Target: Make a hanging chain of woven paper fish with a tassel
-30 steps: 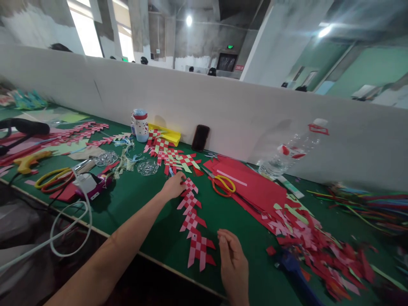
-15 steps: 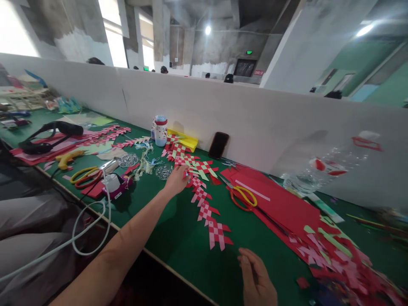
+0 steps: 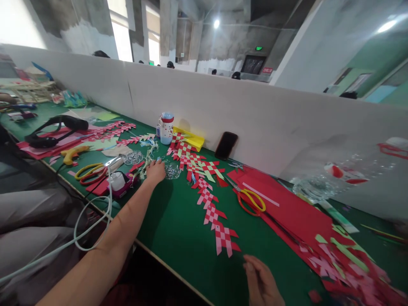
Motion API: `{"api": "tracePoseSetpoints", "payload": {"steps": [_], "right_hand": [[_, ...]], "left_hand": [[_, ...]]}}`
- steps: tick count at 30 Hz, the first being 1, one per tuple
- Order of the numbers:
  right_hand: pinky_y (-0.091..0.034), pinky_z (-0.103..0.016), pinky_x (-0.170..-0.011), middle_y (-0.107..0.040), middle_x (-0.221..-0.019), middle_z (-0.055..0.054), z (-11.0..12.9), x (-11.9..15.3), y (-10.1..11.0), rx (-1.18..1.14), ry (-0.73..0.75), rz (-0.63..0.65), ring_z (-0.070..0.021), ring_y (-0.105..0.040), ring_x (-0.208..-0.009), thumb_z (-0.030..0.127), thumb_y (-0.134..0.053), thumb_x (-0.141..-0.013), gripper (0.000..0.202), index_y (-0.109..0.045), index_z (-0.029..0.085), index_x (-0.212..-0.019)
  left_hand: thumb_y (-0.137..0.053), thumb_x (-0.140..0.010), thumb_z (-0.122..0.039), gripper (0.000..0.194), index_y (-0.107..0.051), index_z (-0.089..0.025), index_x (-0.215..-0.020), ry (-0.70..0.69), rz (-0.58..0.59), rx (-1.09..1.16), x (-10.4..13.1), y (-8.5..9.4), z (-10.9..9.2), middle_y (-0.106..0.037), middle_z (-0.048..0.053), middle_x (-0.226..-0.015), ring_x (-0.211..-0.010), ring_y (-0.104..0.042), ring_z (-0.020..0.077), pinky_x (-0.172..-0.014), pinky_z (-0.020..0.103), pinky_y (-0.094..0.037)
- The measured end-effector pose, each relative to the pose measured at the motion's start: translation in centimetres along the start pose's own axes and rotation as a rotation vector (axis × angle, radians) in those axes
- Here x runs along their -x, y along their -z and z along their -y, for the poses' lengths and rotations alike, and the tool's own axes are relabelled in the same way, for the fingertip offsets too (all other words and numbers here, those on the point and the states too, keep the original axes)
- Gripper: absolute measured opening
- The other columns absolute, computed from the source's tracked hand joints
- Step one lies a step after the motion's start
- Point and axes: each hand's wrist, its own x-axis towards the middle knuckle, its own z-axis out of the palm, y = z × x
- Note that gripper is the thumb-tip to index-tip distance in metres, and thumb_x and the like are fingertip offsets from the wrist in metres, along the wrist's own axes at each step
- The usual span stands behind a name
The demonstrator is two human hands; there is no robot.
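My left hand (image 3: 156,171) reaches over the pale thread tassels (image 3: 147,158), fingers bent downward and slightly apart; the fingertips are partly hidden, and I see nothing held. Right beside it lies a clear dish of small beads (image 3: 172,171). My right hand (image 3: 263,281) rests near the table's front, loosely curled, with a gap between thumb and fingers and nothing visible in it. Just beyond it is a string of red-and-pink woven paper fish (image 3: 211,214). Its far end meets a pile of red-and-green woven paper fish (image 3: 191,162).
Scissors (image 3: 251,200) lie against red paper sheets (image 3: 287,216), with paper scraps (image 3: 347,263) at the right. A phone (image 3: 226,145) leans on the white partition (image 3: 255,106). A cup (image 3: 166,128), a glue gun (image 3: 72,154), a power strip (image 3: 123,185) and a white cable (image 3: 76,233) are leftward.
My left hand has moved left, from the pile of woven fish to the tassels. My right hand stays near the front edge. The view has shifted slightly.
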Motion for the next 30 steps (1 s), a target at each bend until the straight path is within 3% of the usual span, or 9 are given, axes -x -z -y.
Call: {"api": "tracePoseSetpoints", "payload": {"steps": [6,10,14,16,19,21,24,30], "right_hand": [[-0.057,-0.035,-0.075,-0.072,-0.099,-0.011,-0.8,0.3,-0.1,0.038,-0.003,0.024,-0.0244,-0.069,-0.082,0.061,-0.053,-0.083,0.045,-0.071,0.02,-0.09],[-0.057,-0.036,-0.078,-0.071,-0.1,-0.012,-0.7,0.5,-0.3,0.035,-0.004,0.003,-0.025,-0.069,-0.083,0.06,-0.052,-0.083,0.045,-0.07,0.02,-0.09],[-0.057,-0.036,-0.08,-0.071,-0.1,-0.011,-0.5,0.4,-0.3,0.046,-0.01,0.029,-0.0247,-0.069,-0.083,0.059,-0.052,-0.083,0.043,-0.07,0.02,-0.09],[-0.056,-0.036,-0.08,-0.071,-0.099,-0.011,-0.5,0.3,-0.3,0.046,-0.006,0.028,-0.0248,-0.069,-0.083,0.059,-0.052,-0.084,0.044,-0.07,0.02,-0.089],[-0.056,-0.036,-0.079,-0.071,-0.099,-0.011,-0.4,0.2,-0.2,0.055,-0.004,0.019,-0.025,-0.069,-0.083,0.061,-0.052,-0.083,0.045,-0.071,0.02,-0.088],[-0.057,-0.035,-0.077,-0.072,-0.098,-0.011,-0.1,0.2,-0.1,0.06,-0.015,0.024,-0.0246,-0.069,-0.082,0.062,-0.052,-0.083,0.046,-0.071,0.02,-0.088],[-0.057,-0.032,-0.071,-0.072,-0.094,-0.011,0.8,0.3,0.1,0.049,-0.051,0.008,-0.0236,-0.069,-0.078,0.063,-0.052,-0.082,0.048,-0.07,0.02,-0.089],[-0.057,-0.029,-0.061,-0.073,-0.082,-0.01,2.8,0.9,0.2,-0.044,-0.214,-0.077,-0.0222,-0.07,-0.068,0.065,-0.057,-0.076,0.052,-0.069,0.017,-0.092]], "left_hand": [[-0.058,-0.093,-0.033,0.033,-0.057,-0.018,-0.121,0.037,0.02,0.064,-0.6,0.1,0.3,-0.058,0.01,-0.123,-0.105,-0.06,0.0225,-0.087,0.043,-0.053],[-0.057,-0.093,-0.034,0.033,-0.056,-0.018,-0.122,0.03,-0.071,0.202,-0.6,0.7,0.3,-0.058,0.01,-0.125,-0.105,-0.06,0.0226,-0.088,0.044,-0.052],[-0.056,-0.093,-0.026,0.029,-0.058,-0.017,-0.121,0.018,-0.194,0.443,-0.2,2.2,-0.3,-0.053,0.011,-0.133,-0.117,-0.054,0.0247,-0.1,0.046,-0.045],[-0.052,-0.092,-0.019,0.026,-0.061,-0.018,-0.116,0.019,-0.237,0.597,0.4,3.0,-1.1,-0.051,0.01,-0.135,-0.122,-0.051,0.0234,-0.107,0.041,-0.039],[-0.05,-0.089,-0.021,0.023,-0.065,-0.019,-0.107,0.0,-0.224,0.856,2.4,3.3,-3.3,-0.059,0.007,-0.124,-0.113,-0.057,0.0203,-0.103,0.034,-0.043],[-0.055,-0.086,-0.026,0.02,-0.065,-0.017,-0.1,-0.023,-0.136,1.038,4.5,3.0,-5.1,-0.065,0.006,-0.106,-0.096,-0.063,0.0189,-0.09,0.033,-0.05],[-0.061,-0.081,-0.032,0.023,-0.063,-0.014,-0.096,-0.074,0.109,1.308,8.1,2.0,-7.8,-0.065,0.004,-0.081,-0.074,-0.064,0.0153,-0.072,0.03,-0.054],[-0.078,-0.068,-0.043,0.051,-0.061,-0.014,-0.107,-0.094,0.609,1.643,12.8,0.4,-10.7,-0.058,0.001,-0.079,-0.067,-0.062,0.0125,-0.066,0.029,-0.054]]}}
